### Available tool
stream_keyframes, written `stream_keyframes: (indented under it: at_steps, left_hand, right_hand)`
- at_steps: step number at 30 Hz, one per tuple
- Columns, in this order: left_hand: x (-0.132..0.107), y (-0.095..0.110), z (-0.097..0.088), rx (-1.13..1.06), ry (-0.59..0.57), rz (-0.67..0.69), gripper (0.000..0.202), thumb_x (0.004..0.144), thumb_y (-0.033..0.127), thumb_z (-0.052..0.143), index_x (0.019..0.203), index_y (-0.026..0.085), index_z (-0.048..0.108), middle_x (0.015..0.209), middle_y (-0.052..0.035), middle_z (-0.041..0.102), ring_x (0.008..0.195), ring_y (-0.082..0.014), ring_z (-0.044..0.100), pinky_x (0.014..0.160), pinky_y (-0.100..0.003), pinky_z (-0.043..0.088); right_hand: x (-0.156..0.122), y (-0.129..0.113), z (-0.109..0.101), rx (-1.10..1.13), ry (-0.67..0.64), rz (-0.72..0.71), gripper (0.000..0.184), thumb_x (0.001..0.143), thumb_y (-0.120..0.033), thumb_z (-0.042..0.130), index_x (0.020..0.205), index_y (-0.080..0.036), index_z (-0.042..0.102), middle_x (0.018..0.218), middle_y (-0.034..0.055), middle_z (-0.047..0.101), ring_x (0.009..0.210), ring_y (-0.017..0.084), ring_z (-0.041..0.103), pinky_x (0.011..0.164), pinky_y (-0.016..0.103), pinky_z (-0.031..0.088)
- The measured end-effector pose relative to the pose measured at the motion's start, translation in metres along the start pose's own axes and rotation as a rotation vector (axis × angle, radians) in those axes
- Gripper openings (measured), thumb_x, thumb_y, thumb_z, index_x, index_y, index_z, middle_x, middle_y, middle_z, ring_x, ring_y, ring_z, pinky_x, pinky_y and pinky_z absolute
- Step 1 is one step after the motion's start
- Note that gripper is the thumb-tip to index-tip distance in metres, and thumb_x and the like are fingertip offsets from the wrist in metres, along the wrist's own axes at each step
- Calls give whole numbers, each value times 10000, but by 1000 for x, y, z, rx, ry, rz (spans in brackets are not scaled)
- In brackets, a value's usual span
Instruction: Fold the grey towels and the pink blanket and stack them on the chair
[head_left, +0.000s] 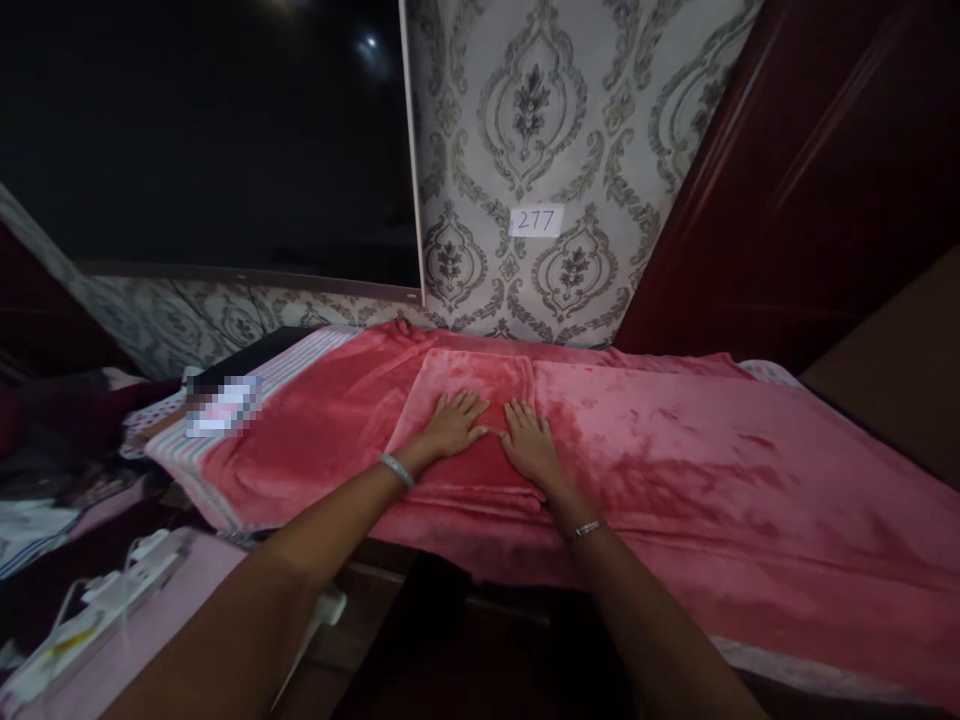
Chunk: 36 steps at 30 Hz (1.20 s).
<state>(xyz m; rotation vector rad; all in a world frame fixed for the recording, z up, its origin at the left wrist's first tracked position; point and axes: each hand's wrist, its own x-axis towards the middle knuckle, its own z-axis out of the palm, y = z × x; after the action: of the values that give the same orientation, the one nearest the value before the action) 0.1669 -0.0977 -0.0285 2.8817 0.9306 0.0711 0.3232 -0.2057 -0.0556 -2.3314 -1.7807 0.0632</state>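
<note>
A plush pink-red blanket (675, 440) is spread along a long surface in front of me, with one part folded over near the middle. My left hand (454, 424) lies flat on that folded part, fingers spread. Close beside it, my right hand (529, 442) also rests palm down on the fold near its right edge, fingers stretched out. Neither hand grips the fabric. Under the blanket, a striped cloth (319, 345) shows at the left end.
A large dark television (202, 140) hangs at the back left. Patterned wallpaper bears a paper label (536, 220) reading 277. Dark red wooden panel (757, 170) leans in at right. At lower left are a power strip (97, 620) with cables and heaped clothes (45, 520).
</note>
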Motion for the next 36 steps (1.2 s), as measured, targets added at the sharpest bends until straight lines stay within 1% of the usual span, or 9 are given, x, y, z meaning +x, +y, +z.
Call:
stream_keyframes:
  at_steps: [4, 8, 12, 16, 24, 27, 30, 33, 36]
  left_hand:
    - [-26, -18, -21, 37, -65, -132, 623, 1024, 473, 401, 1605, 253, 366, 1719, -121, 236, 1594, -332, 170, 1253, -652, 78]
    - [-62, -19, -28, 68, 11, -205, 577, 1023, 423, 412, 1565, 223, 433, 1699, -145, 292, 1580, -332, 223, 1248, -658, 100]
    - [-86, 4, -15, 24, 49, -135, 623, 1020, 519, 413, 1592, 274, 400, 1715, -96, 269, 1594, -342, 161, 1265, -625, 87]
    - [-98, 20, 4, -21, 31, -223, 670, 1006, 579, 413, 1610, 293, 373, 1722, -81, 244, 1596, -392, 103, 1247, -668, 107]
    - [-102, 13, 10, -43, 78, -188, 665, 996, 580, 448, 1598, 302, 398, 1707, -80, 290, 1591, -392, 128, 1247, -668, 118]
    - [-110, 4, 10, -80, 105, -170, 601, 992, 517, 494, 1546, 285, 483, 1677, -106, 358, 1576, -366, 220, 1252, -642, 159]
    - [-117, -19, 15, -170, 201, -230, 543, 972, 435, 533, 1479, 242, 561, 1654, -134, 394, 1543, -343, 323, 1244, -590, 253]
    - [-120, -47, 27, -382, 347, -331, 601, 925, 400, 579, 1477, 163, 551, 1590, -172, 479, 1469, -333, 452, 1210, -509, 362]
    - [-118, -66, 37, -623, 458, -426, 678, 886, 403, 621, 1479, 86, 532, 1475, -207, 591, 1354, -343, 575, 1145, -472, 447]
  right_hand:
    - [3, 5, -9, 42, -48, 0, 640, 1035, -329, 334, 1649, -165, 256, 1714, 92, 182, 1583, 233, 130, 1257, 503, 197]
    - [-11, 0, -21, 128, -93, 26, 636, 1053, -386, 304, 1646, -156, 277, 1704, 113, 215, 1580, 266, 147, 1252, 505, 204]
    - [-51, -17, -18, 95, -41, 1, 651, 1061, -433, 326, 1648, -156, 269, 1711, 112, 189, 1584, 271, 121, 1253, 524, 177]
    - [-80, -27, -4, 51, -48, 13, 632, 1055, -415, 365, 1635, -173, 306, 1706, 91, 216, 1581, 252, 134, 1255, 520, 165]
    - [-79, -24, 4, 53, 10, -8, 607, 1048, -376, 402, 1614, -162, 360, 1690, 98, 263, 1573, 254, 177, 1250, 501, 204]
    - [-80, -17, 10, 91, 47, -47, 581, 1050, -370, 393, 1593, -164, 405, 1672, 101, 307, 1560, 267, 227, 1238, 512, 249]
    - [-85, -1, 19, 131, 88, -154, 566, 1037, -377, 427, 1564, -174, 460, 1636, 117, 381, 1530, 278, 308, 1219, 509, 303]
    - [-96, 19, 27, 149, 145, -309, 599, 990, -393, 526, 1559, -213, 474, 1624, 122, 404, 1517, 296, 335, 1210, 527, 324]
    - [-109, 32, 31, 168, 213, -391, 597, 982, -367, 534, 1562, -239, 468, 1634, 118, 387, 1520, 295, 328, 1204, 535, 339]
